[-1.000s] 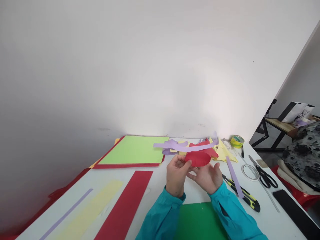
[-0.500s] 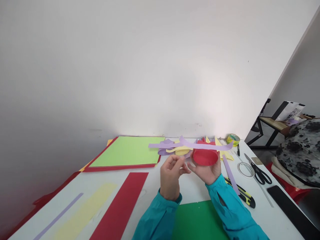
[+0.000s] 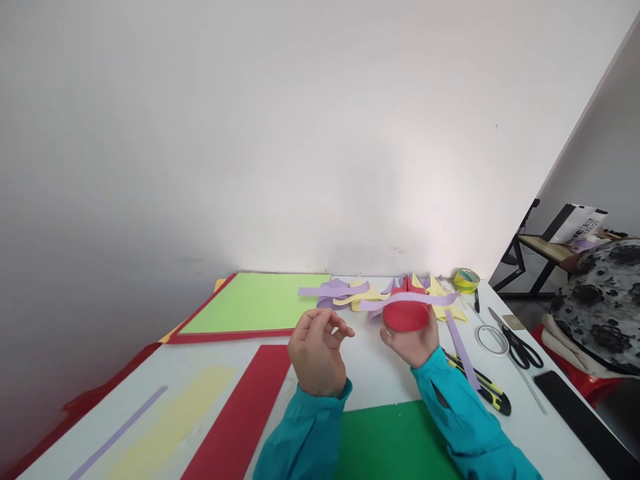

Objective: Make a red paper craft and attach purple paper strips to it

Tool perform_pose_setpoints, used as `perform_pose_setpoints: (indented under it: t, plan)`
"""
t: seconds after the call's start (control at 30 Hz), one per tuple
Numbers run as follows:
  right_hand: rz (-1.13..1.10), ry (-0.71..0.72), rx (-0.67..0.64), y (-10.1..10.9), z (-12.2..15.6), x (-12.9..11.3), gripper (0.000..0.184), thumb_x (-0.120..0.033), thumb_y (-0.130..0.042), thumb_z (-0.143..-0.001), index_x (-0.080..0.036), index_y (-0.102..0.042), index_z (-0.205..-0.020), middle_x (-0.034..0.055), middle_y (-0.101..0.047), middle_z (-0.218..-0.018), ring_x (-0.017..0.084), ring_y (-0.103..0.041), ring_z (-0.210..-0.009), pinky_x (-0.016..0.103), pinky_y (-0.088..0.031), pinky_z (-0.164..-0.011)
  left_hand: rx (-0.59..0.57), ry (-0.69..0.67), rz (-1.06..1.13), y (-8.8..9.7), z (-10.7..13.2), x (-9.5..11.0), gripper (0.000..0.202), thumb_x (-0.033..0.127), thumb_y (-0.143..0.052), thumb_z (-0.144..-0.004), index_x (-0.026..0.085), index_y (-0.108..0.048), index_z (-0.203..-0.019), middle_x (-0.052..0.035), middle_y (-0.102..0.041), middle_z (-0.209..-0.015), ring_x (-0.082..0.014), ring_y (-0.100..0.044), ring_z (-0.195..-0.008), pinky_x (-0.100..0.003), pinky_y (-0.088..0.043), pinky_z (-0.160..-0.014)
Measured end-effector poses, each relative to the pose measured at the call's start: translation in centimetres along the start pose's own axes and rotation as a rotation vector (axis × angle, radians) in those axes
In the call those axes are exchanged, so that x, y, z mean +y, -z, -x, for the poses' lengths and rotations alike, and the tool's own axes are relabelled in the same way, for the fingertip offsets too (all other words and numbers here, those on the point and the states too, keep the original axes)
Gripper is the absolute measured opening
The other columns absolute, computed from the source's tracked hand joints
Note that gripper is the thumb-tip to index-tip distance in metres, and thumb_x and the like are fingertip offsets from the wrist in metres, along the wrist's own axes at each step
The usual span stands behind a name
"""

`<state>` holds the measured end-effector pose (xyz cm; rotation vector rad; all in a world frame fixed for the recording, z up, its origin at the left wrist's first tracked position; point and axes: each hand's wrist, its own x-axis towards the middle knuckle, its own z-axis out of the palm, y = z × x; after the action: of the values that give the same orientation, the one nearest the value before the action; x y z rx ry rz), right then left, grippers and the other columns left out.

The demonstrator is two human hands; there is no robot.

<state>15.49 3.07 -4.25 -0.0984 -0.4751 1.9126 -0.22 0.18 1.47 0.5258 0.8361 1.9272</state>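
My right hand [image 3: 413, 343] is wrapped round a red paper ring [image 3: 406, 315], held just above the white table [image 3: 380, 373]. A purple paper strip [image 3: 407, 300] lies across the ring's top edge. My left hand [image 3: 317, 353] hovers to the left of the ring, fingers loosely curled and apart, with nothing in it. Behind the ring lies a heap of purple, yellow and red paper scraps [image 3: 357, 297].
A light green sheet on red paper [image 3: 253, 303] lies at the back left. Red [image 3: 240, 420], yellow and purple strips lie at the front left, a dark green sheet [image 3: 395, 443] by my sleeves. On the right are a utility knife [image 3: 483, 390], tape rings, scissors [image 3: 523, 347] and a person.
My left hand has let go of the red ring and drawn back to the left. My right hand has kept the ring and shifted it slightly right, with the purple strip now across it.
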Motion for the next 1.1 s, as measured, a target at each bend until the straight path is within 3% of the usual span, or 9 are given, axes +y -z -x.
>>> perform_pose_setpoints:
  t: [0.13,0.2,0.43,0.6,0.77,0.97,1.1]
  plan:
    - [0.027,0.080,-0.074,-3.7,-1.2,-1.6,0.057,-0.058,-0.061,-0.068,-0.027,-0.051,-0.115,0.0035,-0.062,-0.111,0.021,-0.050,-0.107,0.036,-0.042,-0.082,0.016,-0.017,0.016,-0.1,0.1,0.3,0.012,0.021,-0.062,-0.063,0.016,-0.052,-0.058,0.0034,-0.050,-0.051,-0.0108,-0.049,-0.046,-0.023,-0.043,-0.039]
    - [0.023,0.073,-0.075,-4.2,-1.2,-1.7,0.062,-0.060,-0.060,-0.067,-0.025,-0.050,-0.117,0.0063,-0.060,-0.113,0.021,-0.049,-0.108,0.035,-0.042,-0.081,0.018,-0.017,0.021,-0.1,0.1,0.4,0.012,0.021,-0.062,-0.063,0.016,-0.052,-0.058,0.0032,-0.051,-0.050,-0.0113,-0.048,-0.046,-0.024,-0.043,-0.038]
    - [0.019,-0.043,0.056,-0.4,0.2,0.5,0.065,-0.060,-0.060,-0.066,-0.022,-0.049,-0.117,0.0077,-0.062,-0.112,0.022,-0.050,-0.107,0.036,-0.041,-0.081,-0.005,-0.014,0.003,-0.1,0.3,0.0,0.012,0.021,-0.062,-0.064,0.016,-0.052,-0.058,0.0033,-0.050,-0.051,-0.0109,-0.048,-0.046,-0.023,-0.042,-0.039]
    - [0.021,0.021,0.046,-1.6,0.2,0.1,0.058,-0.059,-0.063,-0.064,-0.024,-0.053,-0.110,0.0040,-0.065,-0.105,0.022,-0.052,-0.104,0.036,-0.042,-0.081,-0.028,-0.001,-0.009,-0.3,0.6,0.0,0.011,0.020,-0.061,-0.065,0.017,-0.053,-0.059,0.0033,-0.051,-0.051,-0.0107,-0.049,-0.047,-0.023,-0.043,-0.040]
    - [0.026,0.059,0.054,-1.7,0.0,0.1,0.053,-0.056,-0.065,-0.064,-0.020,-0.058,-0.102,0.0077,-0.064,-0.109,0.023,-0.053,-0.105,0.038,-0.043,-0.082,-0.082,0.007,-0.036,-0.3,0.8,0.1,0.014,0.022,-0.060,-0.066,0.017,-0.055,-0.054,0.0023,-0.050,-0.049,-0.0105,-0.048,-0.043,-0.023,-0.043,-0.039]
    - [0.083,0.152,0.043,-0.7,0.1,1.3,0.046,-0.049,-0.066,-0.067,-0.022,-0.061,-0.104,0.0060,-0.067,-0.104,0.024,-0.056,-0.102,0.042,-0.042,-0.087,-0.386,0.308,-0.218,-0.8,1.8,-0.9,0.020,0.032,-0.067,-0.064,0.013,-0.065,-0.059,-0.0055,-0.062,-0.057,-0.0146,-0.057,-0.048,-0.026,-0.048,-0.045]
    - [0.166,0.200,0.072,-0.5,0.2,1.8,0.043,-0.043,-0.066,-0.069,-0.021,-0.061,-0.106,0.0051,-0.067,-0.104,0.021,-0.056,-0.103,0.037,-0.041,-0.092,-0.384,0.381,-0.208,-1.2,1.9,-1.9,0.025,0.036,-0.070,-0.063,0.012,-0.068,-0.070,-0.0096,-0.067,-0.069,-0.0180,-0.062,-0.059,-0.029,-0.052,-0.054]
